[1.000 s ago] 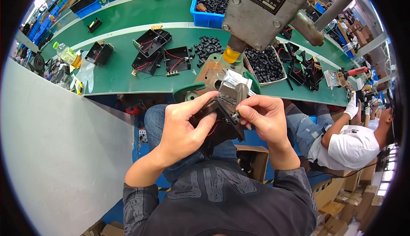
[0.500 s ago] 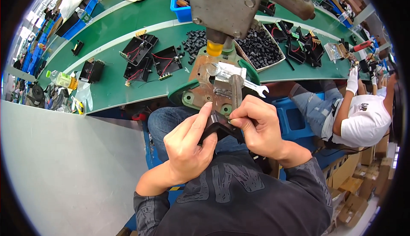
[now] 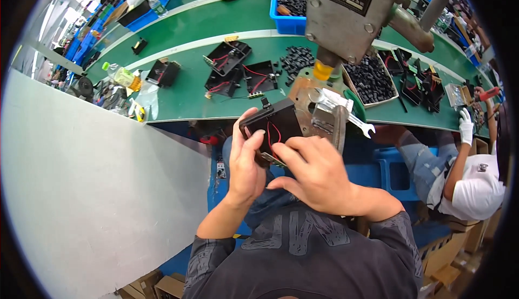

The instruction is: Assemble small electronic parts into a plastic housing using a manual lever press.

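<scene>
My left hand [image 3: 246,164] is closed round the edge of a black plastic housing [image 3: 284,119], its thumb inside the open face. Two red wires [image 3: 274,132] show in the housing, and a small green circuit board [image 3: 273,159] hangs at its near edge. My right hand [image 3: 313,172] lies over the near right side, fingertips at the wires and board, thumb stretched apart from the fingers. A small black knob-like part [image 3: 265,103] sticks up from the housing's far side. Just beyond stands a metal press [image 3: 346,12] with a yellow collar [image 3: 323,71]; a wrench [image 3: 359,125] rests on its base.
Several wired black housings [image 3: 230,55] lie on the green bench [image 3: 184,101]. Small black parts fill a white-rimmed box [image 3: 369,80] and a blue bin [image 3: 292,26]. A bottle [image 3: 121,74] lies at left. At right sits a co-worker with a white glove [image 3: 466,126].
The black housing has come up from the press's front edge, and its wired inside now shows. My right hand has left its pinch there and spread over the housing. The view has swung left.
</scene>
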`<act>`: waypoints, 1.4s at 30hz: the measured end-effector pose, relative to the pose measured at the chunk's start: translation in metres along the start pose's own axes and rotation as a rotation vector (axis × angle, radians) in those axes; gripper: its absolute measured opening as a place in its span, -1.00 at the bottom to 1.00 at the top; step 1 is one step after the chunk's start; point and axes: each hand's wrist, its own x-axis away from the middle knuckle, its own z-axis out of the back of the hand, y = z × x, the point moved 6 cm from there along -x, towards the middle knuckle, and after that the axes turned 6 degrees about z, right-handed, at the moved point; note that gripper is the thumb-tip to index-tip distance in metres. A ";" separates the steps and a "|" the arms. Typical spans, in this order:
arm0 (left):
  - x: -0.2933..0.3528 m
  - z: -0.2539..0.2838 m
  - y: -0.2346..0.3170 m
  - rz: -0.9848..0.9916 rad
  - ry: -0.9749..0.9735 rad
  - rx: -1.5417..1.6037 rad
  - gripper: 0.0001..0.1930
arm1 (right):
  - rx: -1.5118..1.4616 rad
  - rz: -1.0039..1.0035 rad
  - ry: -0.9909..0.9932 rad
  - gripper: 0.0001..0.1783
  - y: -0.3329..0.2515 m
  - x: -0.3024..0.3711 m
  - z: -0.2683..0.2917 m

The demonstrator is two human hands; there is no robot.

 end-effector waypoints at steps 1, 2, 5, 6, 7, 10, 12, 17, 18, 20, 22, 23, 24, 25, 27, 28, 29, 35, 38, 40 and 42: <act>0.004 0.001 0.001 0.021 -0.006 0.091 -0.54 | 0.044 0.030 0.004 -0.57 -0.002 -0.002 -0.008; 0.006 0.004 0.004 0.005 -0.004 0.091 -0.54 | 0.041 0.045 0.009 -0.57 -0.002 -0.003 -0.008; 0.011 0.017 0.010 -0.082 0.011 -0.009 -0.54 | -0.427 -0.211 -0.004 -0.69 0.018 0.003 -0.006; 0.013 0.020 0.014 -0.107 0.015 -0.044 -0.54 | -0.584 -0.300 -0.011 -0.72 0.023 0.006 -0.008; 0.014 0.022 0.016 -0.115 0.016 -0.046 -0.54 | -0.580 -0.417 0.066 -0.75 0.033 0.006 0.001; 0.019 0.027 0.015 0.067 -0.065 0.099 -0.57 | -0.543 -0.542 0.165 -0.78 0.057 0.002 0.009; 0.014 0.030 0.014 0.138 -0.111 0.147 -0.58 | -0.505 -0.559 0.187 -0.78 0.074 -0.001 0.008; -0.025 0.051 0.000 0.148 0.074 0.246 -0.64 | 0.202 -0.439 -0.061 -0.82 0.099 -0.013 0.006; -0.033 0.038 0.006 0.044 0.112 0.196 -0.66 | 0.163 -0.428 0.047 -0.83 0.100 -0.010 0.011; -0.055 0.015 0.000 -0.140 0.180 0.118 -0.62 | 0.073 -0.382 0.248 -0.84 0.093 0.000 0.020; -0.073 -0.005 -0.006 -0.380 0.186 -0.098 -0.53 | 0.010 -0.363 0.335 -0.86 0.083 0.009 0.029; -0.080 -0.014 -0.013 -0.445 0.120 -0.217 -0.46 | -0.004 -0.368 0.325 -0.88 0.076 0.012 0.032; -0.086 -0.019 -0.024 -0.530 0.076 -0.445 -0.35 | 0.001 -0.356 0.316 -0.88 0.071 0.015 0.034; -0.086 -0.026 -0.036 -0.594 0.015 -0.558 -0.32 | 0.038 -0.325 0.352 -0.88 0.066 0.020 0.040; -0.077 -0.033 -0.050 -0.658 -0.050 -0.662 -0.30 | 0.083 -0.291 0.385 -0.88 0.061 0.028 0.051; -0.076 -0.034 -0.057 -0.547 -0.062 -0.691 -0.30 | 0.105 -0.305 0.389 -0.88 0.062 0.033 0.058; -0.073 -0.036 -0.064 -0.433 -0.078 -0.719 -0.29 | 0.128 -0.322 0.394 -0.89 0.061 0.039 0.064; -0.075 -0.042 -0.082 -0.406 -0.155 -0.749 -0.28 | 0.172 -0.332 0.452 -0.89 0.058 0.039 0.096; -0.077 -0.044 -0.085 -0.541 -0.163 -0.740 -0.27 | 0.195 -0.297 0.455 -0.85 0.052 0.031 0.112; -0.074 -0.044 -0.083 -0.664 -0.130 -0.748 -0.27 | 0.246 -0.164 0.505 -0.81 0.050 0.015 0.134; -0.073 -0.042 -0.083 -0.731 -0.107 -0.746 -0.27 | 0.260 -0.120 0.707 -0.65 0.054 -0.001 0.161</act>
